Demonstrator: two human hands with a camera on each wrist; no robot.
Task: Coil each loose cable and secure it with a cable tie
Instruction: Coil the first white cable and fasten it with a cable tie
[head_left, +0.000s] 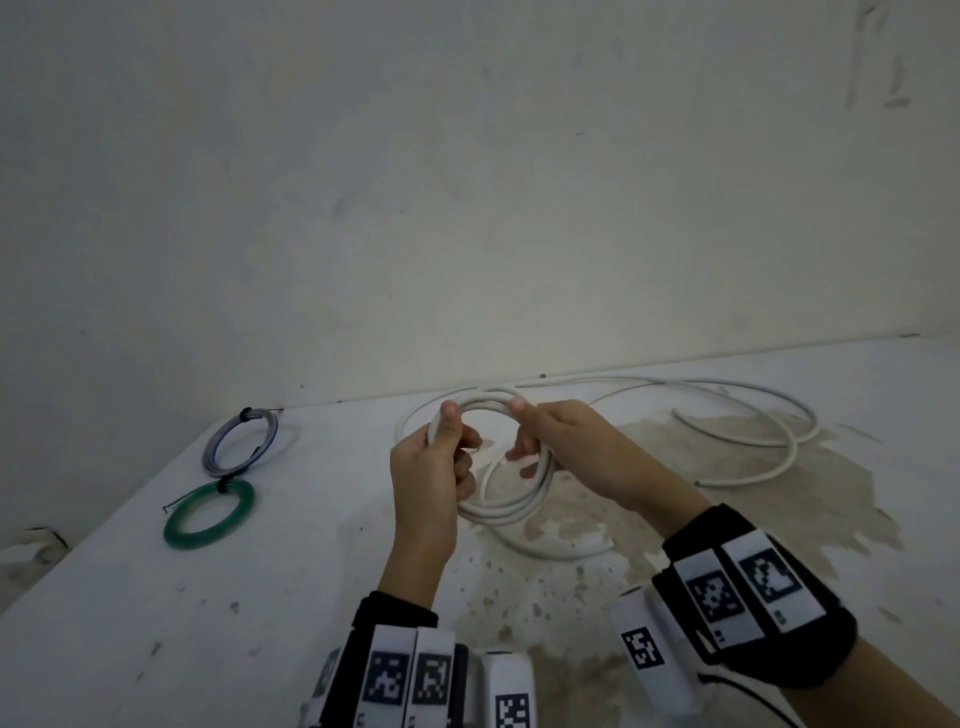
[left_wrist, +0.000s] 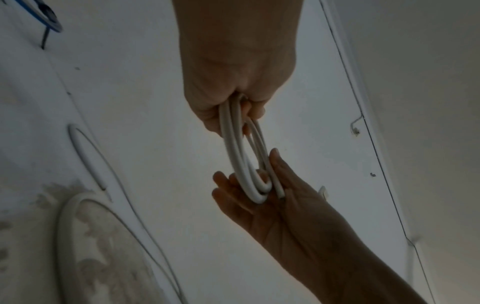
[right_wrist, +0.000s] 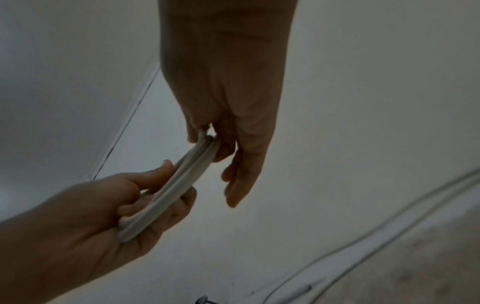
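- Thick white round cable (head_left: 498, 506): partly wound into several loops held above the stained white table, the rest trailing loose to the right.
- Grey-blue thin cable coil (head_left: 240, 441): lay flat at far left, bound with a dark tie.
- Green thin cable coil (head_left: 210, 514): flat, just beside it, also tied.

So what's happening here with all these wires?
A person is winding a white cable into a coil, gripping it with the left hand and the right hand. Much of it still trails loose on the table. A green coil and a blue-grey coil lie to the left, already tied.
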